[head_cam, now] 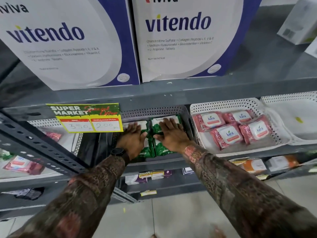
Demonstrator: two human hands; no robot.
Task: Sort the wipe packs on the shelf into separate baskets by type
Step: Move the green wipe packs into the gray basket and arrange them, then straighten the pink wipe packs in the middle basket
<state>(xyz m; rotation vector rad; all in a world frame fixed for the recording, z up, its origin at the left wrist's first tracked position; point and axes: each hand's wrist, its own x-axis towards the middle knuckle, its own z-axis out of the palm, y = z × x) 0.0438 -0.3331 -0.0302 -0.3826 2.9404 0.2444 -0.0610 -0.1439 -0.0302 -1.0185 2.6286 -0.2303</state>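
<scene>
Patterned sleeves (96, 182) reached up-frame to mid-picture, where the left hand (133, 140) and right hand (171, 134) lay flat, fingers spread, gripping nothing, on green wipe packs (158, 150) filling a grey basket (154, 111). Just right, pink wipe packs (228, 133) sat in a white basket (223, 104) with spare floor.

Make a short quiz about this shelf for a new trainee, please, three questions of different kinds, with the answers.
1. True or false: the pink Kara wipe packs lie in the white perforated basket.
2. Which packs do the left hand and right hand rest on?
A. the green wipe packs
B. the pink ones
C. the Vitendo boxes
3. Fill in: the discounted price on the yellow offer tag reads ____.

Key: 1 true; 2 A; 3 200.
</scene>
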